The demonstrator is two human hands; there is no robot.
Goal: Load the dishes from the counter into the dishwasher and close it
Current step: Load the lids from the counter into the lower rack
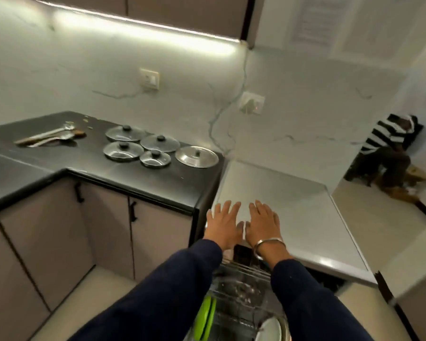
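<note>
- Far left of the fingers, five lids (158, 148) and utensils (49, 137) lie on the dark counter (138, 178).
- Left hand (223, 226) and right hand (263, 225) rest side by side, fingers spread flat (holding nothing) on the white counter (293, 200).
- Below the fingers, the dishwasher rack (244, 286) holds a green plate (207, 316) and a white plate (268, 328).

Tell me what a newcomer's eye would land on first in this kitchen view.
First, the two hands, left hand and right hand, laid flat with straight fingers on the near edge of the white countertop, right above the pulled-out dishwasher rack holding a green plate. Next, the cluster of five pot lids on the black counter to the left, with utensils lying beyond them.
</note>
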